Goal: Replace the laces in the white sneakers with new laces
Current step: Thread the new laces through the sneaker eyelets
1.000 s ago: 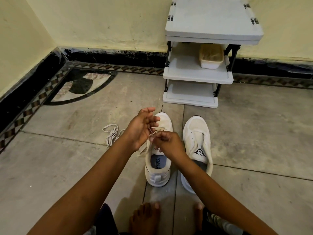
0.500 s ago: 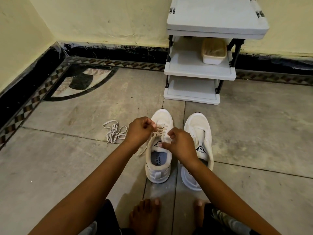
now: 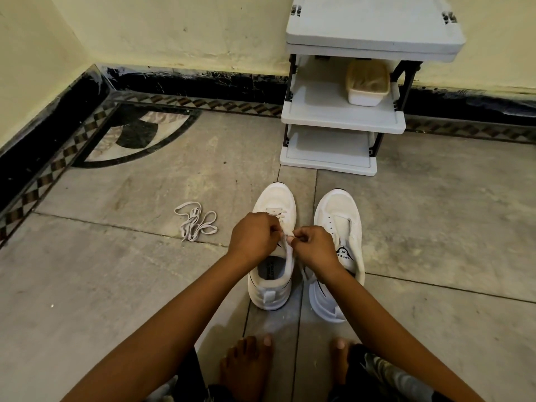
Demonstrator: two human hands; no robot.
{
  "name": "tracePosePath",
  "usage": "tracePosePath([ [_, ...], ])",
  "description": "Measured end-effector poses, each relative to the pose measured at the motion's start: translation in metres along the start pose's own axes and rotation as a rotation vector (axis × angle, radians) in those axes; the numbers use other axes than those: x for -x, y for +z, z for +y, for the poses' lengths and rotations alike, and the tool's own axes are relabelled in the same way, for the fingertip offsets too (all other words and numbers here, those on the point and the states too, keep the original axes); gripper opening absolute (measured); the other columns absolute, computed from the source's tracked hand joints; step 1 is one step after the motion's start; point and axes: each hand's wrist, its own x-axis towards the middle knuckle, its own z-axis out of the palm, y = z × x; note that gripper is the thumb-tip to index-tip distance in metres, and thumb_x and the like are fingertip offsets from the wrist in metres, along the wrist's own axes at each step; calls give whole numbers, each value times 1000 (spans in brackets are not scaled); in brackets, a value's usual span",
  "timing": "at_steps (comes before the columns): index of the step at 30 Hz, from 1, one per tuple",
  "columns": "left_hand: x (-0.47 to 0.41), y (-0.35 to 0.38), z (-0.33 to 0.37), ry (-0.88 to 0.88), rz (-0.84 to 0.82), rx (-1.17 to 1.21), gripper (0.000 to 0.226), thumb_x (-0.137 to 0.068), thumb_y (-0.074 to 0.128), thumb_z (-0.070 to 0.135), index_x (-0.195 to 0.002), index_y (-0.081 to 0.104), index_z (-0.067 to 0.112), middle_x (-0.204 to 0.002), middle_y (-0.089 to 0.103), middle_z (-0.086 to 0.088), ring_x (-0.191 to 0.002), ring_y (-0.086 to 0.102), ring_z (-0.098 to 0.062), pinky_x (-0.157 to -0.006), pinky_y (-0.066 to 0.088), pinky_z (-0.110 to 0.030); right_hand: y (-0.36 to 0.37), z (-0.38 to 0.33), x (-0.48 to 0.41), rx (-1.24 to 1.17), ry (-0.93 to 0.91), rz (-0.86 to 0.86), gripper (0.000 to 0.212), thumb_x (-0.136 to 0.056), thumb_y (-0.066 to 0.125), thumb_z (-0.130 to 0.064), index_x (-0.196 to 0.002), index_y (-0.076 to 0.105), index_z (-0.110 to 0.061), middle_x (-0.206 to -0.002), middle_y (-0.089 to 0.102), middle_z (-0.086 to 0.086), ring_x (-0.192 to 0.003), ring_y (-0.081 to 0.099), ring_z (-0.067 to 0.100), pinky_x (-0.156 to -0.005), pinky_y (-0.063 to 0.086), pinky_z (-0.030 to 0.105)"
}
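Right, both your hands meet over the left sneaker [image 3: 271, 288], which stands on the floor [image 3: 116, 285] just beside the right sneaker [image 3: 338, 210], toes toward the shelf rack [image 3: 342, 117]. Your left hand [image 3: 255, 236] is curled, fingertips pinching the lace [image 3: 276, 213] near the upper eyelets. Your right hand [image 3: 316, 248] pinches it from the other side, knuckles almost touching. The white strip hanging below the pinch could be lace or the shoe's tongue; it's too washed out to call.

The lower eyelets are crossed already and the upper ones are not yet done. The right sneaker shows bare eyelets, no lace. A loose lace [image 3: 197, 220] lies bundled on the floor, well apart to the left.

Handling, as a judgement: the lace is light, flat and limp, so it won't push through a hole on its own. Hold it right at the stiff tip and feed that. The sneaker is light too and will likely slide or tip when you tug, so brace its side with spare fingers. Pull even, or the flat lace will twist.
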Motion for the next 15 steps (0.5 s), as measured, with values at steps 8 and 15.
tracePosePath([
  [8,9,15,5,-77,113,32,14,-87,57,25,-90,70,20,-91,70,-4,-88,63,-24,-64,42,-28,-3,0,2,-111,40,-42,20,-83,67,-11,-102,64,-7,-90,66,11,-89,62,25,-87,50,37],
  [15,12,16,6,-125,168,111,10,-85,58,18,-93,64,19,-90,70,-3,-86,63,-24,-73,50,-35,-1,2,6,-149,11,-62,16,-86,61,-5,-100,67,-7,-86,65,3,-84,61,18,-89,51,36],
])
